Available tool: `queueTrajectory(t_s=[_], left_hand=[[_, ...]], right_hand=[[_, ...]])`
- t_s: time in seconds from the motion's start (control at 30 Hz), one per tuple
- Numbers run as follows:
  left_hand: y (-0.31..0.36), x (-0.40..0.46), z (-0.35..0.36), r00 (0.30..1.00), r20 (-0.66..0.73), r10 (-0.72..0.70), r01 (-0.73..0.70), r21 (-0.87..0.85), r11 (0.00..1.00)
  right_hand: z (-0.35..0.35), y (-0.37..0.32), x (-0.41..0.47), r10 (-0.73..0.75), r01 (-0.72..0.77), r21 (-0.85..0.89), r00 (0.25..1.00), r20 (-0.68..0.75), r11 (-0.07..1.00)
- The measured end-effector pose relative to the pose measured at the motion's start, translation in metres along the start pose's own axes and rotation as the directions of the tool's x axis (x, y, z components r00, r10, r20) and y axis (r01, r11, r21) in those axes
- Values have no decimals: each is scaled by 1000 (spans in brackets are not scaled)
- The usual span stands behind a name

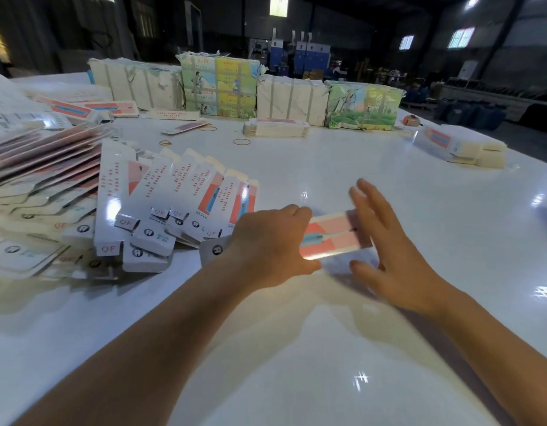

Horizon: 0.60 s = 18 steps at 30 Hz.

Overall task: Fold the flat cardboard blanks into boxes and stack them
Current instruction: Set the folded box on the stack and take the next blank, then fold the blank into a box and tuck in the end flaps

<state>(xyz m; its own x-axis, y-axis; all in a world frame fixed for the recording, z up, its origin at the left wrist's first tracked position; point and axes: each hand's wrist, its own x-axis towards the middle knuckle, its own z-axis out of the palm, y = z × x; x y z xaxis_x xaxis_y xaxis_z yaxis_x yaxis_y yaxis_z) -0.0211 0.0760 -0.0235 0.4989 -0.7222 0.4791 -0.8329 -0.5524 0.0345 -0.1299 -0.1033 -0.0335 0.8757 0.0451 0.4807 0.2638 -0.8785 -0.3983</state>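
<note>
A small pink, white and blue box [332, 236] lies on its side just above the white table [296, 348], between my two hands. My left hand [270, 245] grips its left end with curled fingers. My right hand [386, 241] is at its right end with fingers spread and straight; it is motion-blurred, and whether it touches the end I cannot tell. A fanned row of folded boxes [173, 207] leans just left of my left hand. Flat blanks [41, 179] lie piled at the far left.
Wrapped bundles of blanks [220, 84] line the table's far side. A short stack of flat blanks [275, 127] lies before them, and more boxes [459, 146] sit at the right edge. Rubber bands [241, 142] lie loose on the table.
</note>
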Motion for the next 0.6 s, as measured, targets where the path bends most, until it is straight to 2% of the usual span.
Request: queueTrajectory(t_s=[0.1, 0.17, 0.23, 0.33, 0.4, 0.47, 0.53, 0.6], left_hand=[[1, -2, 4, 995, 69, 71, -74, 40, 996], [2, -1, 2, 992, 36, 122, -125, 98, 987], [5, 0, -7, 981, -100, 167, -151, 150, 977], [10, 0, -5, 952, -233, 200, -188, 73, 979], [12, -2, 4, 954, -217, 206, -205, 28, 978], [14, -3, 13, 970, -164, 177, -186, -39, 982], [16, -3, 17, 986, -70, 151, -157, -93, 983], [14, -1, 22, 992, 48, 119, -115, -91, 989]], right_hand=[[7, 4, 1, -135, 144, -300, 990, 50, 943], [7, 5, 1, -133, 130, -357, 991, 17, 925], [2, 8, 1, -83, 63, -374, 996, -36, 925], [-25, 26, 1, 148, -206, -320, 969, -196, 925], [-61, 43, 0, 254, -372, -260, 883, -394, 891], [-109, 60, -5, 285, -477, -195, 755, -590, 857], [-161, 82, -20, 296, -595, -211, 638, -711, 775], [-210, 106, -46, 318, -726, -180, 491, -811, 663]])
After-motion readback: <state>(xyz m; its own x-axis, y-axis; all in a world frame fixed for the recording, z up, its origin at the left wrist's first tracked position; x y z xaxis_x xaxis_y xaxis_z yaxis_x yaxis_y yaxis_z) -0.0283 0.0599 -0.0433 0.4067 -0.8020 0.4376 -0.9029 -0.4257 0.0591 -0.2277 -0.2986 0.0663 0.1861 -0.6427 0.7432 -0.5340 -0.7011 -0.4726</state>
